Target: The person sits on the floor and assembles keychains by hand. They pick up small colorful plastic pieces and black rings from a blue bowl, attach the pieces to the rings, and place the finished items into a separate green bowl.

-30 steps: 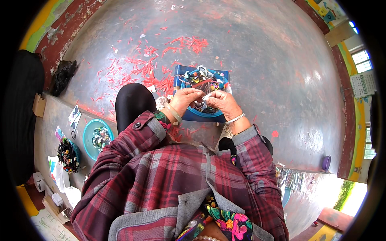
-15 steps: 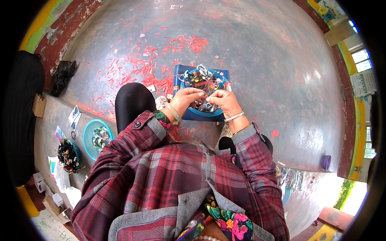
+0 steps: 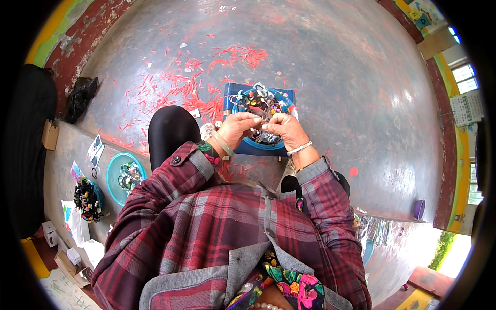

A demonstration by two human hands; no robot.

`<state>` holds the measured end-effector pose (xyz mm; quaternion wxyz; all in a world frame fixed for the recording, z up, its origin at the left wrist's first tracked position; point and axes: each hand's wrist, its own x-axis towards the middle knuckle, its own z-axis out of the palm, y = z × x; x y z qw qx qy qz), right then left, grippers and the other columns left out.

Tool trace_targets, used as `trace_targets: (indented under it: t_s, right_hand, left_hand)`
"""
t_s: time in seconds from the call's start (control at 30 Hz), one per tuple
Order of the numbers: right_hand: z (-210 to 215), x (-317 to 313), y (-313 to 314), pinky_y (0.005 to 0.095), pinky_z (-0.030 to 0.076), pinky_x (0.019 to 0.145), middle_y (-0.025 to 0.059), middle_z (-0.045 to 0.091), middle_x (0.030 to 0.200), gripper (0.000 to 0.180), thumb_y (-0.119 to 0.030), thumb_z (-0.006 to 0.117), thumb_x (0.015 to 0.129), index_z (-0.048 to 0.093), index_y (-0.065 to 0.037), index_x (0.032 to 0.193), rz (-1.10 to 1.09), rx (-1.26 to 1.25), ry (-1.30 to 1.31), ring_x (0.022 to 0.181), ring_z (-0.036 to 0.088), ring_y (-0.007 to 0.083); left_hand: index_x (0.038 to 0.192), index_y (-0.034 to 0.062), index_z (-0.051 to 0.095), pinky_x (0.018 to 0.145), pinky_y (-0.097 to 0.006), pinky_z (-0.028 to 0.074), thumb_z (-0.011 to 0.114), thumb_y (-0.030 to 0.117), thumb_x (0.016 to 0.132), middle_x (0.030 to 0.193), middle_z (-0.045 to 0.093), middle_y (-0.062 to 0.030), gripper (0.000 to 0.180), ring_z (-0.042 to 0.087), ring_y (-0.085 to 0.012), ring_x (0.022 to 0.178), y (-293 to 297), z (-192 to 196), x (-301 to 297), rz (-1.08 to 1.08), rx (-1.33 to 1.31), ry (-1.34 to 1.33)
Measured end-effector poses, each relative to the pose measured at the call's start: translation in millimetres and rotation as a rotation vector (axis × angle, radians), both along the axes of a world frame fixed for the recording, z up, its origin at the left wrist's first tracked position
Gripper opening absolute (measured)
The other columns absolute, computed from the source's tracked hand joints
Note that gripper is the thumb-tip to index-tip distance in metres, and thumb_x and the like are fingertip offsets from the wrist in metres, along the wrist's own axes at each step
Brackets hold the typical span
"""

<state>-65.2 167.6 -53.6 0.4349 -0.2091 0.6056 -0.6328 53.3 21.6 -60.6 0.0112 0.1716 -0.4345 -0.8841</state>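
My left hand [image 3: 238, 130] and my right hand [image 3: 290, 133] meet fingertip to fingertip above a blue basin [image 3: 269, 146]. Thumb and forefinger of each are pinched together; whatever lies between them is too small to make out. Inside the basin is a tangled heap of small dark, white and coloured pieces [image 3: 263, 93] that look like hair ties. My fingers hide part of the heap. Under the basin is a dark blue stool or box [image 3: 230, 91].
Red strips [image 3: 191, 98] litter the floor ahead and to the left. At my left stand a turquoise basin [image 3: 111, 178] holding small packets and a container heaped with dark hair-tie-like pieces [image 3: 87, 200]. A purple bucket [image 3: 419, 208] sits far right; a black bag [image 3: 82, 92] lies far left.
My right fingertips have shifted slightly left, and the left ones a little up. The small red bit that showed between my fingertips is no longer visible. Both hands stay pinched over the basin.
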Motion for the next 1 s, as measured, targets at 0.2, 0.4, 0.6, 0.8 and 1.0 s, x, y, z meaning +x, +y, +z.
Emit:
trace_targets:
  t_s: [0.2, 0.4, 0.6, 0.8, 1.0]
  right_hand:
    - [1, 1, -1, 0.0215, 0.041, 0.066, -0.0013, 0.059, 0.072, 0.015, -0.010, 0.073, 0.068, 0.062, -0.004, 0.076, 0.051, 0.008, -0.055, 0.069, 0.053, 0.0068]
    - [11, 5, -2, 0.0202, 0.042, 0.068, 0.0006, 0.062, 0.078, 0.015, -0.011, 0.070, 0.073, 0.063, -0.003, 0.083, 0.075, -0.006, -0.089, 0.073, 0.055, 0.0073]
    - [7, 1, 0, 0.0198, 0.044, 0.071, 0.0013, 0.062, 0.080, 0.017, -0.013, 0.069, 0.076, 0.062, -0.003, 0.087, 0.059, -0.054, -0.183, 0.076, 0.057, 0.0075]
    - [19, 3, -3, 0.0202, 0.045, 0.070, 0.0013, 0.061, 0.080, 0.017, -0.009, 0.069, 0.075, 0.061, -0.002, 0.089, -0.018, -0.105, -0.049, 0.074, 0.057, 0.0084]
    - [41, -1, 5, 0.0198, 0.043, 0.057, -0.0010, 0.058, 0.078, 0.013, -0.005, 0.066, 0.075, 0.062, -0.003, 0.087, -0.267, -0.114, 0.592, 0.063, 0.052, 0.0059]
  left_hand:
    - [0.081, 0.0087, 0.064, 0.056, -0.019, 0.039, 0.062, 0.015, 0.082, 0.072, 0.060, 0.0024, 0.006, 0.051, -0.0057, 0.062, 0, -5, -2, 0.056, -0.067, -0.008]
    - [0.070, 0.0111, 0.059, 0.051, -0.019, 0.033, 0.065, 0.015, 0.079, 0.065, 0.055, 0.0037, 0.012, 0.045, -0.0048, 0.057, -1, -5, -2, 0.090, -0.134, -0.017]
    - [0.068, 0.0108, 0.055, 0.050, -0.019, 0.032, 0.067, 0.013, 0.078, 0.063, 0.053, 0.0033, 0.016, 0.042, -0.0053, 0.055, -1, -7, -3, 0.116, -0.157, 0.013]
    - [0.068, 0.0095, 0.054, 0.050, -0.019, 0.033, 0.067, 0.012, 0.077, 0.063, 0.053, 0.0032, 0.016, 0.043, -0.0051, 0.055, -3, -6, -2, 0.127, -0.213, 0.034]
    - [0.069, 0.0070, 0.055, 0.052, -0.019, 0.037, 0.070, 0.012, 0.075, 0.064, 0.054, 0.0025, 0.017, 0.046, -0.0044, 0.058, -2, -3, -4, 0.144, -0.450, -0.014]
